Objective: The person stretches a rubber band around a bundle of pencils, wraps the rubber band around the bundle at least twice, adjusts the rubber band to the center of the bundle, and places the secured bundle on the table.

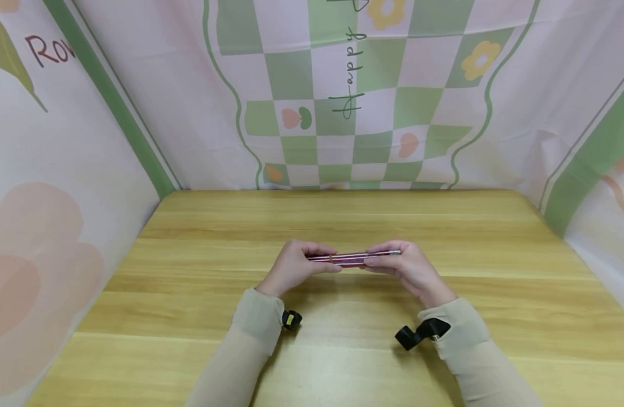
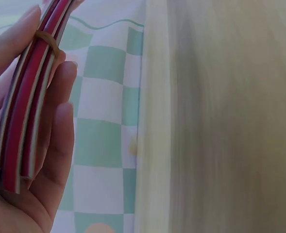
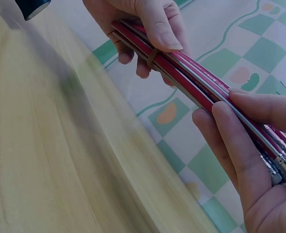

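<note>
Between both hands, above the table, a bundle of red striped pencils (image 1: 349,260) is held almost level. My left hand (image 1: 296,264) grips the end without erasers, thumb on one side and fingers on the other. A tan rubber band (image 3: 153,58) circles the bundle close to the left fingertips. With thumb and fingers my right hand (image 1: 405,267) pinches the other end, where metal ferrules and erasers (image 3: 283,162) show in the right wrist view. In the left wrist view, the bundle (image 2: 28,102) crosses the left palm.
Below the hands lies a wood-grain table (image 1: 342,350). A green-and-white checkered cloth (image 1: 337,113) hangs behind its far edge, and printed cloth (image 1: 62,158) hangs at the left side too. Black wrist cameras (image 1: 416,334) are strapped to both sleeves.
</note>
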Tool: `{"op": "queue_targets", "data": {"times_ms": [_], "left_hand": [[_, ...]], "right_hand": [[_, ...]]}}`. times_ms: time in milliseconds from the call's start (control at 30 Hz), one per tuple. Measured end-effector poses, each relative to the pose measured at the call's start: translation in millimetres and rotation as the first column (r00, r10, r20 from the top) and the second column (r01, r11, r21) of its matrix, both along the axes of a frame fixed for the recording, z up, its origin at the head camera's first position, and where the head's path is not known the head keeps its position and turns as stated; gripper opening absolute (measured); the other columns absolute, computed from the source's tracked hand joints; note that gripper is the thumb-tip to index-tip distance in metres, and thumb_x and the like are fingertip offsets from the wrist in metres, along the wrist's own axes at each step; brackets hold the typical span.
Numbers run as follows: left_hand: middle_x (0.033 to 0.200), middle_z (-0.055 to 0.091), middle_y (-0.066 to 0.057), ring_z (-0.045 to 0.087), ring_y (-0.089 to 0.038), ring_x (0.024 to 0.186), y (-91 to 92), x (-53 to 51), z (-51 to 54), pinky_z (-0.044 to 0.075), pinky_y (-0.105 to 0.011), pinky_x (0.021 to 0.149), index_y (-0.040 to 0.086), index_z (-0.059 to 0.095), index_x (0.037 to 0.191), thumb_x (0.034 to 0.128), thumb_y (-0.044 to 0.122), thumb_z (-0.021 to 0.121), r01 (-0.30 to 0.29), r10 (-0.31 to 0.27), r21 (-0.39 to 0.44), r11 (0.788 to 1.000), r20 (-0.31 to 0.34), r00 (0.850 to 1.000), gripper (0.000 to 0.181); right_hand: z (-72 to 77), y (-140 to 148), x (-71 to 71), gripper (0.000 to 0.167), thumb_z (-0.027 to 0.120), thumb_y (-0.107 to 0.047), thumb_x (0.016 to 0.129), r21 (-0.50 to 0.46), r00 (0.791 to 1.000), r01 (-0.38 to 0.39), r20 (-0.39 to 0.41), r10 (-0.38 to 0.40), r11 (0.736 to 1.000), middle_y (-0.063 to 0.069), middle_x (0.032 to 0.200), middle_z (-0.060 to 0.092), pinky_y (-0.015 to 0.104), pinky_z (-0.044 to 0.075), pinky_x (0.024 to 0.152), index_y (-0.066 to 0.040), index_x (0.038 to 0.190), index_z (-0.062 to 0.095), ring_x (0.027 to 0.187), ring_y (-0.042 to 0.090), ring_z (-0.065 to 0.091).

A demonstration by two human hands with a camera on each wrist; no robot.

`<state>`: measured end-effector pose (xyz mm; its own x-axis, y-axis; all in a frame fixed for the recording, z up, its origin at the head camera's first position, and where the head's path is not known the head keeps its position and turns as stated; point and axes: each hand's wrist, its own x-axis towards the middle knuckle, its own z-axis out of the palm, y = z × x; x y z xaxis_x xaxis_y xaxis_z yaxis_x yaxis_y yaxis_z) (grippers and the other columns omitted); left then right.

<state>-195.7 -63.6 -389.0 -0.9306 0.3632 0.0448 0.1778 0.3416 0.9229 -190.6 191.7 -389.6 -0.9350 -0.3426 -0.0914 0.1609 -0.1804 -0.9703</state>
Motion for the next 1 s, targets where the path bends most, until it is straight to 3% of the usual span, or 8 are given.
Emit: {"op": "queue_targets", "data": {"times_ms": [100,233,533,800,1000], "left_hand": [[0.095,0.077,0.003,0.068,-0.016,0.082,0.7,0.7,-0.1,0.054,-0.028,0.071,0.016,0.079,0.104,0.0752,0.03,0.087,0.008,-0.011,-0.053,0.999,-0.058,0.998,0.033],[0.093,0.077,0.004,0.067,-0.014,0.079,2.0,1.2,-0.2,0.053,-0.028,0.07,0.017,0.079,0.103,0.0747,0.031,0.088,0.016,-0.023,-0.076,0.997,-0.091,0.996,0.033],[0.107,0.076,0.003,0.07,-0.012,0.088,-1.5,-0.3,0.4,0.056,-0.029,0.078,0.018,0.074,0.115,0.0773,0.035,0.085,0.027,-0.036,-0.092,0.995,-0.093,0.995,0.043],[0.1,0.075,0.004,0.065,-0.011,0.077,-10.5,-1.9,3.4,0.055,-0.028,0.069,0.022,0.076,0.11,0.0779,0.032,0.085,0.025,-0.031,-0.084,0.996,-0.071,0.997,0.034],[0.1,0.076,0.002,0.065,-0.01,0.076,-7.8,-0.7,2.7,0.055,-0.028,0.068,0.019,0.077,0.108,0.0786,0.033,0.085,0.01,-0.021,-0.105,0.994,-0.107,0.994,0.034]], "right_hand": [[-1.2,-1.3,-0.2,0.024,0.067,0.012,0.085,0.013,1.0,0.003,0.001,-0.003,1.0,0.008,0.09,0.077,0.029,0.06,0.08,-0.009,0.089,0.077,0.083,0.019,0.076],[-2.7,-3.4,-0.5,0.024,0.067,0.012,0.085,0.024,1.0,0.007,-0.003,-0.007,1.0,0.009,0.091,0.077,0.03,0.06,0.079,-0.009,0.087,0.077,0.082,0.02,0.076],[-2.7,-3.5,-0.6,0.027,0.064,0.015,0.085,-0.026,1.0,0.003,0.019,-0.003,1.0,0.008,0.089,0.077,0.028,0.059,0.079,-0.009,0.088,0.077,0.081,0.019,0.076],[-0.6,-1.7,-1.0,0.03,0.062,0.016,0.087,-0.065,0.999,0.014,0.048,-0.011,0.998,0.009,0.091,0.075,0.028,0.059,0.08,-0.01,0.087,0.077,0.081,0.021,0.076],[-2.7,-5.8,-0.2,0.032,0.061,0.017,0.086,-0.076,0.998,0.04,0.051,-0.036,0.996,0.008,0.088,0.075,0.027,0.059,0.078,-0.011,0.085,0.077,0.079,0.02,0.075]]}}
